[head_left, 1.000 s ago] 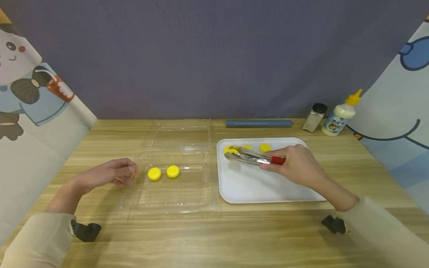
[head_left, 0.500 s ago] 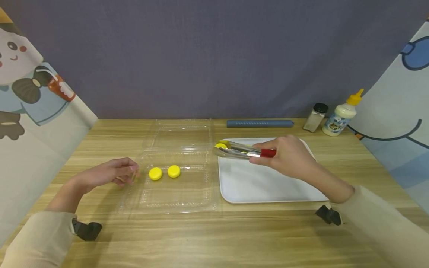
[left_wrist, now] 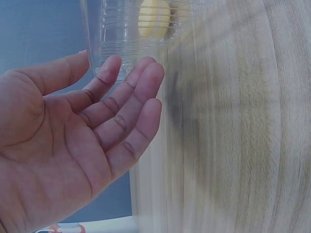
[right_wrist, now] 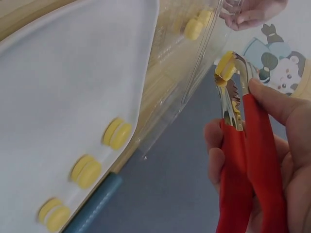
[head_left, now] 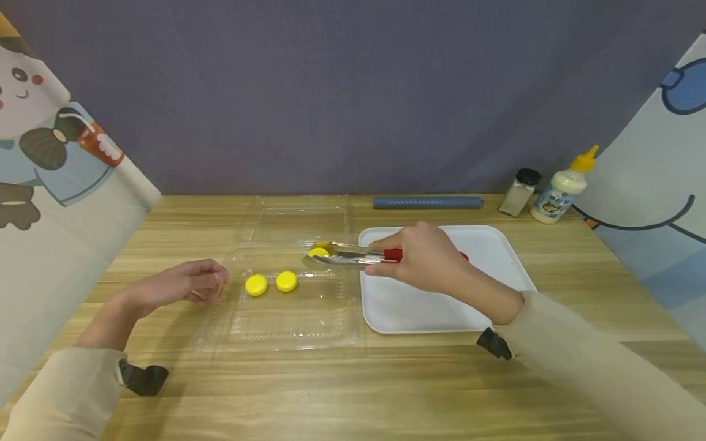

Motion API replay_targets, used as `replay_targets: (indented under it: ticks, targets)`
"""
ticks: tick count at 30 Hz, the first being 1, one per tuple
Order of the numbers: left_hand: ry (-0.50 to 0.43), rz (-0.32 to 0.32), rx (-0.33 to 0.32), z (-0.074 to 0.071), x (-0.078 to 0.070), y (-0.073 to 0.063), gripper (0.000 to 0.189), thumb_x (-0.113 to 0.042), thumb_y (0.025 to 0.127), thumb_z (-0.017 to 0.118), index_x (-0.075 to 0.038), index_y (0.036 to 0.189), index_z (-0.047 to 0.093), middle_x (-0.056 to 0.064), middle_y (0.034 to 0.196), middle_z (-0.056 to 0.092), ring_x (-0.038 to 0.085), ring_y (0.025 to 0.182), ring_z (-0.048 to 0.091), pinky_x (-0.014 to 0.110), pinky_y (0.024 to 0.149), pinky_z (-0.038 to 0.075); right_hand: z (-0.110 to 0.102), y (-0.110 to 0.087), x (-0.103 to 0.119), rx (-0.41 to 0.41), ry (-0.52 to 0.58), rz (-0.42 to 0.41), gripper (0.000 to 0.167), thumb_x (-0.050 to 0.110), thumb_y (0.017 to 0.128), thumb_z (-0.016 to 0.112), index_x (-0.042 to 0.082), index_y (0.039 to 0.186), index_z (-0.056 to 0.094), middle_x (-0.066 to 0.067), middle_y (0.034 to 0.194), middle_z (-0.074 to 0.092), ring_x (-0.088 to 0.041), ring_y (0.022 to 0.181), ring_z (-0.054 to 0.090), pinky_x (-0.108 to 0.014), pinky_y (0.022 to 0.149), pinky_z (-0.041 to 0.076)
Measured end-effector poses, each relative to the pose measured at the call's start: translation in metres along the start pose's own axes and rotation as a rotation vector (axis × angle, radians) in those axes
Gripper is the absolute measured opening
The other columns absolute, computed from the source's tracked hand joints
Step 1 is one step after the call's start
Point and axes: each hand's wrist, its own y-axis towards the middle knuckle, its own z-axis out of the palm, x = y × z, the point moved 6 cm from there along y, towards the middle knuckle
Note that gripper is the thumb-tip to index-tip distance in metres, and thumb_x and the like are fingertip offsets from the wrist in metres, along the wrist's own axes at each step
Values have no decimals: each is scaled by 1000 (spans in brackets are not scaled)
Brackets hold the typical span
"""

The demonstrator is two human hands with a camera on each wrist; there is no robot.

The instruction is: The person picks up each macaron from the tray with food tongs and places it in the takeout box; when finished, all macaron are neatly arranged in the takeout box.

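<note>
A clear plastic hinged container (head_left: 298,337) is lying unfolded at nine o'clock from a white rectangular tray (head_left: 441,312). The left hand (head_left: 173,285), fingers relaxed, is holding nothing. The nearer right hand (head_left: 421,254) is gripping red-handled metal tongs (right_wrist: 234,158), pointing toward nine o'clock, their tips pinching a round yellow sandwich-shaped piece (head_left: 318,252) at two o'clock from two matching yellow pieces (head_left: 286,282).

Diffuse, moderately bright light covers the tabletop (head_left: 309,392); my left hand (head_left: 179,286) casts a soft shadow toward its near edge, left of centre. White glints mark the clear container (head_left: 300,335) and my tongs (head_left: 350,253). Both wrist views appear cooler and duller, the left showing yellow discs (left_wrist: 148,18) blurred behind plastic.
</note>
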Motion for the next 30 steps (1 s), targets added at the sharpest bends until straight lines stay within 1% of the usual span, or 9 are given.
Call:
replay_targets:
  ticks: [3, 5, 8, 11, 17, 19, 22, 26, 30]
  targets:
    - [-2, 0, -1, 0, 1, 1, 33, -23, 111, 41, 5, 125, 50, 16, 118, 60, 28, 106, 62, 40, 89, 52, 6, 6, 7, 20, -12, -23, 43, 46, 85, 81, 15, 115, 79, 11, 48, 30, -9, 53, 24, -28, 53, 21]
    - [-2, -1, -1, 0, 1, 1, 33, -23, 111, 41, 5, 125, 50, 15, 117, 60, 28, 107, 62, 40, 89, 52, 10, 8, 11, 41, -14, -22, 43, 45, 85, 82, 14, 115, 79, 11, 48, 27, -9, 52, 20, -28, 53, 19]
    - [-1, 1, 2, 0, 2, 1, 33, -23, 111, 41, 5, 125, 51, 15, 115, 60, 27, 106, 61, 40, 89, 52, 14, 10, 15, 64, -40, -15, 43, 45, 85, 82, 14, 115, 79, 10, 46, 31, -9, 51, 20, -27, 52, 18]
    - [0, 2, 3, 0, 2, 1, 33, -23, 111, 41, 5, 124, 51, 15, 114, 60, 27, 106, 61, 40, 89, 52, 17, 12, 17, 84, -58, 7, 44, 46, 85, 81, 15, 116, 79, 9, 45, 37, -9, 50, 23, -26, 51, 19]
    - [-1, 3, 2, 0, 1, 1, 33, -23, 111, 41, 5, 124, 51, 15, 114, 60, 27, 105, 61, 40, 89, 52, 23, 14, 21, 123, -95, 38, 45, 48, 85, 81, 17, 118, 78, 7, 44, 41, -8, 48, 22, -26, 49, 20]
    - [-1, 4, 2, 0, 1, 1, 33, -23, 111, 41, 5, 124, 51, 15, 114, 60, 27, 105, 61, 40, 89, 52, 24, 15, 23, 134, -117, 39, 45, 48, 86, 80, 17, 118, 78, 7, 45, 44, -8, 47, 25, -27, 49, 22]
    - [-2, 3, 1, 0, 1, 0, 33, -24, 111, 41, 5, 124, 51, 15, 115, 60, 27, 105, 61, 40, 90, 52, 26, 17, 26, 150, -145, 36, 44, 48, 86, 80, 17, 118, 78, 7, 49, 47, -10, 48, 35, -28, 49, 27]
    - [-1, 5, 2, -1, 1, 0, 33, -24, 111, 41, 5, 124, 51, 15, 116, 60, 27, 105, 62, 39, 90, 52, 29, 19, 29, 167, -169, 32, 43, 47, 86, 80, 17, 117, 78, 10, 58, 54, -13, 55, 49, -30, 50, 34]
    - [1, 8, 5, -1, 1, 0, 33, -23, 112, 41, 5, 124, 51, 15, 115, 60, 28, 106, 61, 39, 90, 52, 31, 20, 31, 159, -186, 30, 41, 45, 85, 82, 17, 115, 79, 9, 69, 65, -15, 61, 56, -31, 50, 39]
